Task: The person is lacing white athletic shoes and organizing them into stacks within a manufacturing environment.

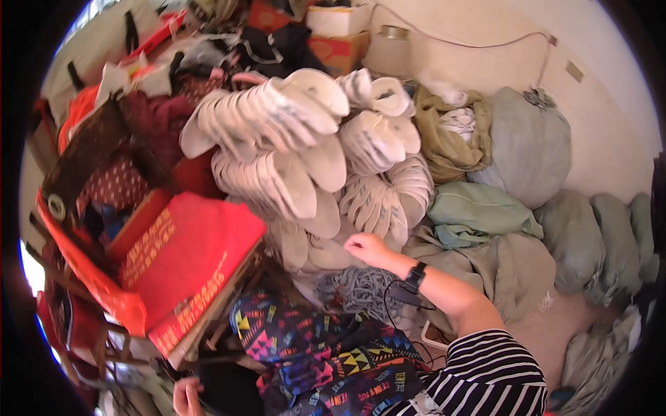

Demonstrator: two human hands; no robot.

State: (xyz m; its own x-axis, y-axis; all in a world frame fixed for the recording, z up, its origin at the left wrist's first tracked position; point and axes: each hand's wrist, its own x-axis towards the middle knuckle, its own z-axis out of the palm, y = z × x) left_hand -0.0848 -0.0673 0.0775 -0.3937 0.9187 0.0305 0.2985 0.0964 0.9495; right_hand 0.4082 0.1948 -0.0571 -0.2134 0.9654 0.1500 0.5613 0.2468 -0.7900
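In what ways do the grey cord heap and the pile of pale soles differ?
The grey cord heap is a loose tangle, while the pile of pale soles is stacked in rows. The cord heap is darker than the whitish soles. The cord heap also covers much less space than the sole pile. Both lie near the right hand.

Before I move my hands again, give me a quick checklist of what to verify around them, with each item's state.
1. Right hand visible: ok, near the stacked white sole-shaped pieces.
2. Right hand empty: cannot tell; it is curled.
3. Left hand fully visible: not ok, cut by the lower edge.
4. Gray cords untangled: not ok, they lie in a jumbled heap.
5. Black wristband on right wrist: ok.
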